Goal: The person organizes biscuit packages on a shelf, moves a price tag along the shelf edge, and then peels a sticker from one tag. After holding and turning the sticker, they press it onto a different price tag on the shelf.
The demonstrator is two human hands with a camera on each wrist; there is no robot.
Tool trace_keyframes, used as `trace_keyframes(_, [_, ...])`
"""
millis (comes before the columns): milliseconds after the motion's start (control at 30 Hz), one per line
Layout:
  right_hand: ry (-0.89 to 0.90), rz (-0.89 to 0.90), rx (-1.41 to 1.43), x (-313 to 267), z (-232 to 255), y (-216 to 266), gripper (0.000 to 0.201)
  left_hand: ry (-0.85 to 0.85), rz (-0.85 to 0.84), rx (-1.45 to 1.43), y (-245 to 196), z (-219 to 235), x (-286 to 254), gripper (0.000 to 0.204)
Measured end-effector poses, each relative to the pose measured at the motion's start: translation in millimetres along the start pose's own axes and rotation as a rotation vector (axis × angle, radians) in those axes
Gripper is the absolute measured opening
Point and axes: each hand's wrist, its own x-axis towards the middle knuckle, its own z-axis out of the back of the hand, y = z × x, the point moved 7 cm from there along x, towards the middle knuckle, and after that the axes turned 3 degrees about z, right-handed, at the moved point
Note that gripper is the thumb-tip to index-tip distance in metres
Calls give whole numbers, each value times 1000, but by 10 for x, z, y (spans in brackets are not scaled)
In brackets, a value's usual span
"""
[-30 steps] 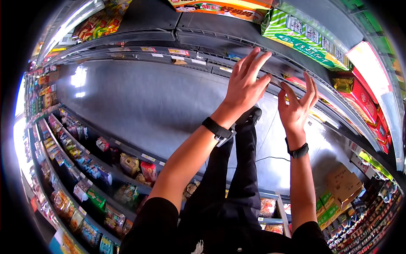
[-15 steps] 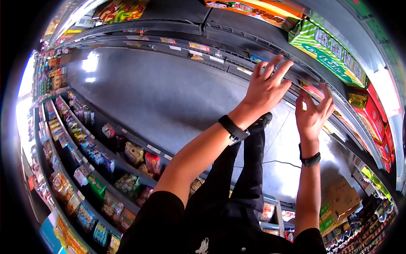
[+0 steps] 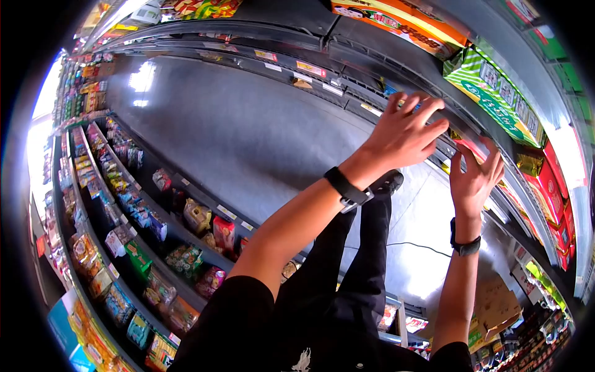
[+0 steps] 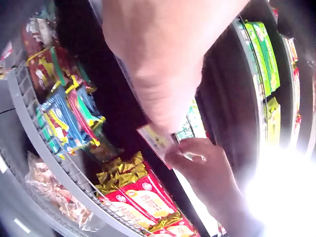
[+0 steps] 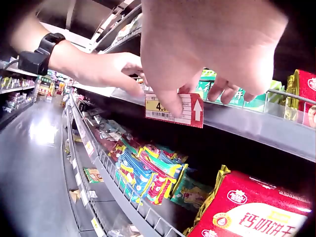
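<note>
A price tag (image 5: 174, 109), white and yellow with a red arrowed end, sits at the front edge of a shelf (image 5: 256, 126). My right hand (image 3: 474, 180) pinches it, the thumb across its printed face in the right wrist view. At the tag's other end is my left hand (image 3: 403, 133), gripping it with the thumb in front and the fingers bent over the shelf edge. In the left wrist view, the tag (image 4: 154, 140) shows between both thumbs. Parts of the fingers are hidden behind the shelf lip.
Red biscuit packs (image 5: 252, 207) and blue snack bags (image 5: 136, 173) lie on the wire-fronted shelf below. A green striped box (image 3: 496, 93) and an orange box (image 3: 396, 28) stand above the hands. Behind the aisle floor (image 3: 235, 124) run shelves of packaged snacks (image 3: 133, 211).
Both hands and the shelf have shifted right and down in the head view as the camera turned. The hands stay close together at the shelf edge, the left fingers slightly more bent.
</note>
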Motion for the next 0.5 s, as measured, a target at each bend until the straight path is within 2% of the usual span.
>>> trace_keyframes(33, [8,3,5,-24,-10,-20,15,-12,9,-44,78,81,-50,29])
trace_keyframes(100, [14,1,24,-46,-15,-33,16,-171,247,-149,520,283,-176,56])
trace_keyframes(167, [25,1,44,-76,-14,-27,17,-383,477,-55,1055,355,-314,63])
trace_keyframes(233, [41,-3,59,-101,-21,-23,17,-459,444,-5,1305,467,-264,64])
trace_keyframes(267, [40,0,64,-105,-21,-15,16,-422,504,-50,1386,460,-268,63])
trace_keyframes(500, [41,9,88,-109,-4,7,15,-488,525,-138,1505,483,-303,57])
